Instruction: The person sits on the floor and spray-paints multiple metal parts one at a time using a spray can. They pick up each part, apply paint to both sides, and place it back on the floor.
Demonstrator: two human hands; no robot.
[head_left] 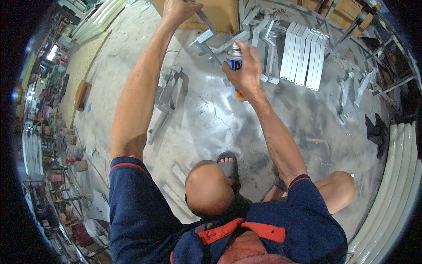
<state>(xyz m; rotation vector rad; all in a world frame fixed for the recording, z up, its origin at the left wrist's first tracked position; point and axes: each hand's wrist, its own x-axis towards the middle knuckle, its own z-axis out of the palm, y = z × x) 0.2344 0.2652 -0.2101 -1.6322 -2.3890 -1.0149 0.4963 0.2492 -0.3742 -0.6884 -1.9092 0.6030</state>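
My right hand [246,72] is wrapped round a spray paint can [234,55] with a blue, white and orange label, its index finger on the top. Up at the far edge of the view, my left hand [179,11] is closed on the end of a bent grey metal bracket [206,36]. The bracket hangs down and to the right, its lower end close to the can's nozzle. Below my left forearm, several grey brackets [165,94] lie piled on the floor.
At the far right, several silvery brackets [303,55] lie in a row beside more bent ones [269,37]. A cardboard box [215,15] stands behind the held bracket. Metal framing [382,57] and long pale ribbed panels [398,176] line the right; cluttered shelving [57,176] runs along the left.
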